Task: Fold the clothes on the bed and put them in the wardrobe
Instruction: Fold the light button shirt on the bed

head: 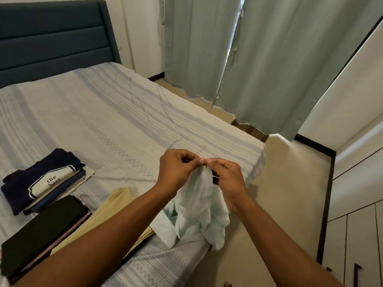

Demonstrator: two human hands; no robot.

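A pale mint-white garment [196,212] hangs crumpled from both my hands above the bed's near right corner. My left hand [176,170] and my right hand [226,179] pinch its top edge side by side, fingertips almost touching. On the bed [99,121] to the left lies a folded stack topped by a navy shirt with a white printed panel [41,181]. A folded black garment [41,230] sits nearer me, with a beige garment [116,206] beside it, partly under my left forearm.
A blue padded headboard [51,38] stands at the far left. Pale green curtains [259,59] hang beyond the bed. White wardrobe doors [356,224] with dark handles line the right side, across a strip of beige floor [279,204].
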